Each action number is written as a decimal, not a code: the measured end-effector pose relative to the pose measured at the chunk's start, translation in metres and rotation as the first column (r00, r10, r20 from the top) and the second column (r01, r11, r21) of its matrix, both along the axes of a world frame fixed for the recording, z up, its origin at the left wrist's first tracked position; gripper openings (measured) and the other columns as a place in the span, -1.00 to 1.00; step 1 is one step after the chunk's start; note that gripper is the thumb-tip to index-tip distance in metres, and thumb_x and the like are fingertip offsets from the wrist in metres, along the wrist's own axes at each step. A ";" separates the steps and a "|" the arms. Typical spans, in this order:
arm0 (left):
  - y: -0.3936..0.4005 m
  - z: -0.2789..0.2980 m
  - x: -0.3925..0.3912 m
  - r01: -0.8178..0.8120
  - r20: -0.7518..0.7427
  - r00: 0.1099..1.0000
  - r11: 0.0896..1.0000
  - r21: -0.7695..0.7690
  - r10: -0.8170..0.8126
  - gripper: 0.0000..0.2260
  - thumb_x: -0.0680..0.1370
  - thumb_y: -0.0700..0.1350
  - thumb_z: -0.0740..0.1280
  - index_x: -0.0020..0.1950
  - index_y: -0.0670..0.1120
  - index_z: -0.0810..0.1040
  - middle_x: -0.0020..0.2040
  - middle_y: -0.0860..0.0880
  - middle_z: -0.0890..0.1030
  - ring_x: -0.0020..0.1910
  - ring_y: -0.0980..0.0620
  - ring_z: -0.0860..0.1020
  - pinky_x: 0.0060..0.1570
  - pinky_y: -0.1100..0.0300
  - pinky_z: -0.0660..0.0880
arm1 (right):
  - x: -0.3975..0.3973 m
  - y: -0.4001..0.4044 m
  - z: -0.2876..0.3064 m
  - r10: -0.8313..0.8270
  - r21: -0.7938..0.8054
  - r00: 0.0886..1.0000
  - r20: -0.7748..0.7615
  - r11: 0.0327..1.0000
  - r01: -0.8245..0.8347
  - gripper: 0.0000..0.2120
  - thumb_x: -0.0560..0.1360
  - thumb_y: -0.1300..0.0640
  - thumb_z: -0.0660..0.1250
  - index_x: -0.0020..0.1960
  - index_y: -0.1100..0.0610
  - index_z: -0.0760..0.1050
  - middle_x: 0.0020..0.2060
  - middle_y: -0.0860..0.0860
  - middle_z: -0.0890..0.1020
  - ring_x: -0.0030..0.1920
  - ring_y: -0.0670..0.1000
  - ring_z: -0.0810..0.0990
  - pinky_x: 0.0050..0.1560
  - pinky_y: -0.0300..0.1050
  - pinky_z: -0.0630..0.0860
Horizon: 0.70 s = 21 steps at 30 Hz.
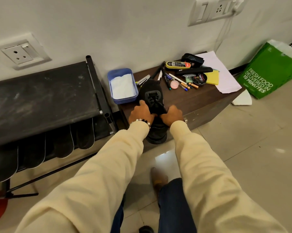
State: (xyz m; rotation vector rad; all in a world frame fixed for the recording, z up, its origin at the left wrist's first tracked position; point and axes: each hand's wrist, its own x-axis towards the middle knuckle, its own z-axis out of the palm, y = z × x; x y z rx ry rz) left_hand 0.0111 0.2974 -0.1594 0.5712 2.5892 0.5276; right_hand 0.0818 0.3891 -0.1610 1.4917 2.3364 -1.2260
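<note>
Black shoe (152, 91) lies gripped between left hand (141, 113) and right hand (172, 114).

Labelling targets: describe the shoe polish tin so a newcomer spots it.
On the dark brown wooden cabinet against the white wall, look at the clutter at its far end. The round black polish tin overlaps a yellow sheet; unlike the pens and batteries beside it, it is a flat disc lettered "Cherry".

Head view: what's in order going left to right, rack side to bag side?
black shoe rack → blue tub with white cloth → black shoe → small pink pot → Cherry polish tin → green paper bag. Stapler, pens and papers overlap the others, so they are left out.
</note>
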 end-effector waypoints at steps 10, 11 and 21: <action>-0.028 0.022 0.010 -0.050 0.240 0.971 0.973 0.226 -0.006 -0.48 0.40 -0.05 0.53 0.27 -0.06 0.39 0.22 -0.12 0.51 0.15 -0.12 0.51 0.12 0.05 0.49 | 0.027 -0.020 0.019 -0.029 0.141 0.999 -0.033 0.989 0.033 -0.70 0.47 0.15 0.36 0.12 0.24 0.40 0.12 0.23 0.50 0.10 0.25 0.52 0.05 0.07 0.50; -0.029 0.026 0.015 -0.050 0.231 0.973 0.968 0.244 -0.008 -0.49 0.40 -0.04 0.53 0.25 -0.05 0.39 0.21 -0.12 0.52 0.13 -0.12 0.52 0.13 0.04 0.50 | 0.032 -0.021 0.026 -0.043 0.136 0.998 -0.042 0.989 0.049 -0.71 0.46 0.13 0.38 0.11 0.23 0.41 0.11 0.22 0.51 0.10 0.24 0.52 0.06 0.07 0.50; -0.014 0.068 0.115 0.006 0.217 0.971 0.921 0.390 -0.098 -0.53 0.37 0.05 0.54 0.17 -0.05 0.45 0.15 -0.11 0.56 0.07 -0.10 0.54 0.03 0.10 0.49 | 0.143 -0.016 0.068 -0.236 0.156 0.948 -0.213 0.950 0.271 -0.73 0.40 0.15 0.46 0.03 0.19 0.47 -0.04 0.13 0.56 -0.06 0.16 0.57 -0.03 0.01 0.58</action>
